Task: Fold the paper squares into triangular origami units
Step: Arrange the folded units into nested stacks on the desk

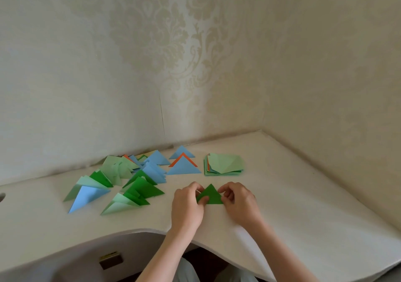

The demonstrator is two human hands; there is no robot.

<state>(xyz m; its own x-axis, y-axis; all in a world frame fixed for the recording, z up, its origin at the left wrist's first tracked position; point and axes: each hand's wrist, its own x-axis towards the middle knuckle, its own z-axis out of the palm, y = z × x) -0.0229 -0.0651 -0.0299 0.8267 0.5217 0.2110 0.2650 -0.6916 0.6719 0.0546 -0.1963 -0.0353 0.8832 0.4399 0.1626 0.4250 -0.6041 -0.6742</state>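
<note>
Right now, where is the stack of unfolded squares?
In the head view, the stack lies on the table at far right, beyond the right hand, beside the blue triangle.

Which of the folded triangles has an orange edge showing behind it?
The blue triangle left of the square stack; an orange sheet peeks out along its upper edges.
</note>
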